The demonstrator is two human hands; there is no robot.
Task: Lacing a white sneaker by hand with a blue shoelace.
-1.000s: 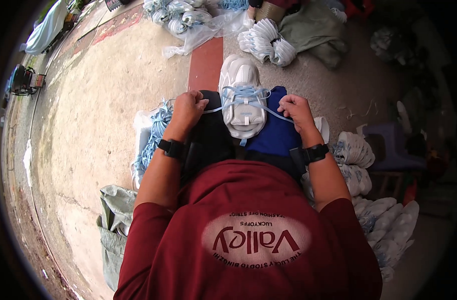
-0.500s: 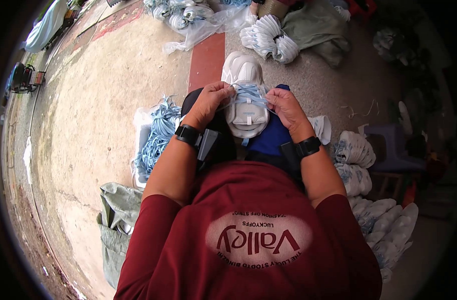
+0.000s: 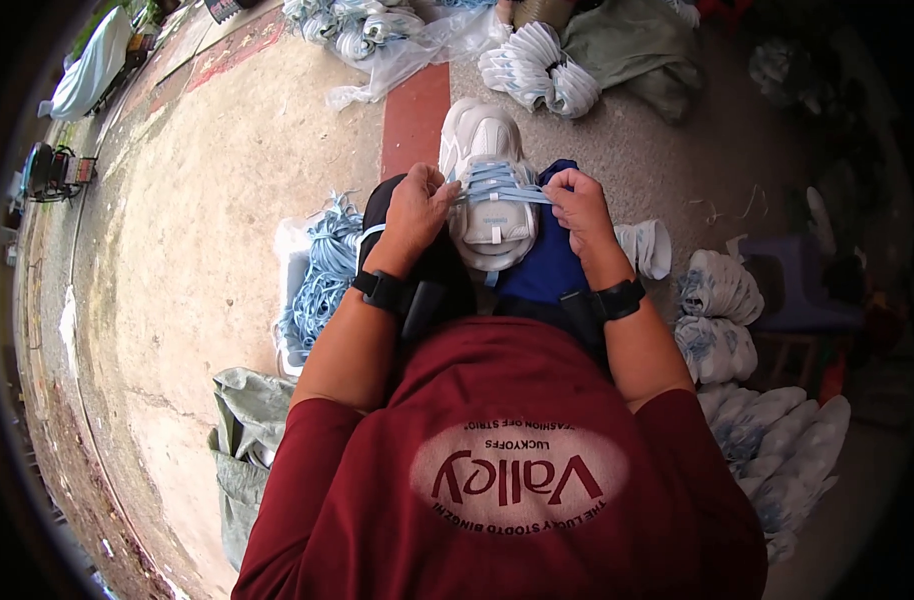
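White shoe (image 3: 493, 222): hands (image 3: 418, 207) pinching blue laces (image 3: 495, 182); lace-filled tub (image 3: 293, 268) left, shoe bundles (image 3: 719, 288) right

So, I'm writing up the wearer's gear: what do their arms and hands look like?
Short dark-red fabric sleeves cover the upper arms. A black band circles each wrist, with a dark boxy piece at its inner side. Both hands are ungloved.

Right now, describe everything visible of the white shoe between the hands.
Chunky, white and seemingly synthetic, the shoe sits top up between the legs, toe pointing away. Light blue laces cross it; a white tongue and blue tab show nearer the heel. The left hand and right hand grip laces at either side.
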